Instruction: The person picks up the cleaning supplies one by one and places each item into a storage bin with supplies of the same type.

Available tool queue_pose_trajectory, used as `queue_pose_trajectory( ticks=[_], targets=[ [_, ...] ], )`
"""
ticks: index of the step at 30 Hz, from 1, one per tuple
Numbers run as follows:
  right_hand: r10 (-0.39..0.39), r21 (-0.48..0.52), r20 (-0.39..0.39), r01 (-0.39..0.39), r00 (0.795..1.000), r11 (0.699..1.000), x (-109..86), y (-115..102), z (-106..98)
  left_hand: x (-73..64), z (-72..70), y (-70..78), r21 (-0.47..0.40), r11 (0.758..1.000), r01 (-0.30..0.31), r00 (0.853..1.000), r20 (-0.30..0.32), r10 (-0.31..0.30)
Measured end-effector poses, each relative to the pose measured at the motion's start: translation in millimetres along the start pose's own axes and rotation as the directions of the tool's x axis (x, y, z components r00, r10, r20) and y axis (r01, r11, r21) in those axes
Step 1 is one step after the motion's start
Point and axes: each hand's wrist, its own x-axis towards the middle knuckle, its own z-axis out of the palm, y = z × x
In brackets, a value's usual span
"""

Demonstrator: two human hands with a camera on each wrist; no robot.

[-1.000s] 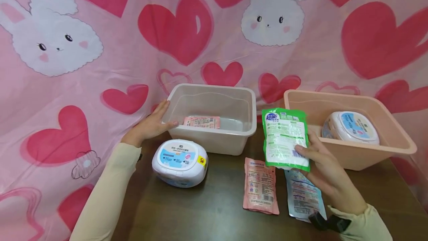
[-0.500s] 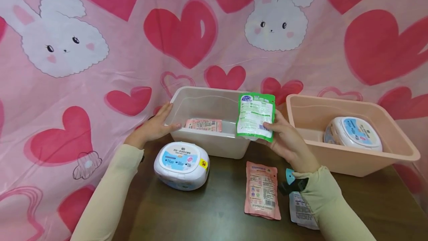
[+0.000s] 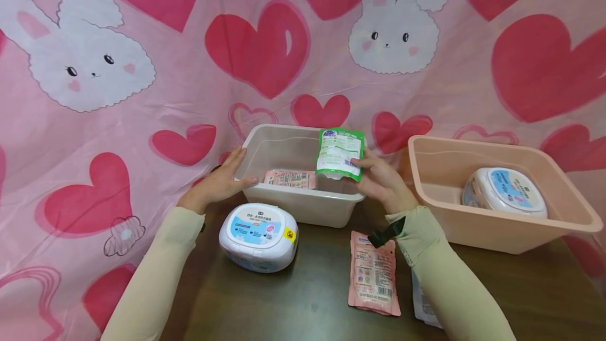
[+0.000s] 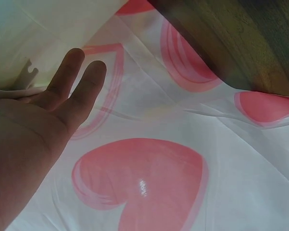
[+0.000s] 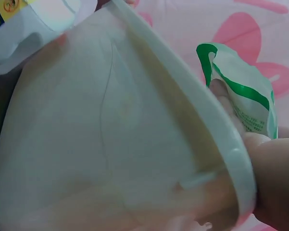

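Note:
My right hand [image 3: 382, 179] pinches a green-and-white refill pouch [image 3: 338, 152], its thumb across the printed face. The pouch hangs over the right half of a pale grey plastic bin [image 3: 303, 205]. In the right wrist view the pouch [image 5: 250, 98] shows past the bin's rim [image 5: 216, 108]. Inside the bin lies a pink pouch [image 3: 290, 179]. With fingers extended, my left hand [image 3: 215, 187] rests at the bin's left front corner, thumb over the front rim. The left wrist view has two of this hand's fingers [image 4: 84, 91] straight alongside the bin's outer wall.
A white lidded tub [image 3: 258, 236] stands before the grey bin. Another pink pouch [image 3: 374, 280] lies on the dark table [image 3: 293, 309], beside a pale blue pouch [image 3: 423, 304] mostly hidden by my right sleeve. At right, a peach bin [image 3: 478, 228] contains a second white tub [image 3: 508, 193].
My right hand has carried the green-and-white pouch leftward, from in front of the peach bin to over the grey bin. The left hand stays at the grey bin's corner.

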Motion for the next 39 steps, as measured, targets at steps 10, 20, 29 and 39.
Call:
queue_pose_trajectory(
  ticks=[10, 20, 29, 39],
  targets=[
    [0.039, -0.032, 0.02, -0.038, 0.999, 0.999, 8.2, -2.9, -0.8, -0.2, -0.1, 1.7, 0.009, 1.0, 0.006, 1.0, -0.007, -0.006],
    [0.067, -0.084, 0.013, -0.065, 0.998, 0.994, 9.8, -1.5, 2.4, 1.2, -0.3, 1.2, 0.012, 1.0, 0.016, 1.0, 0.003, -0.016],
    [0.085, -0.166, -0.043, -0.091, 0.995, 0.982, 10.4, -2.0, 3.6, 1.1, 1.3, 0.9, 0.001, 0.999, 0.035, 0.999, 0.003, -0.035],
    [0.055, -0.183, -0.032, -0.06, 0.998, 0.981, 7.2, -0.2, 4.5, -0.9, -0.1, 3.1, 0.012, 1.0, 0.015, 1.0, 0.003, -0.015]
  ],
)
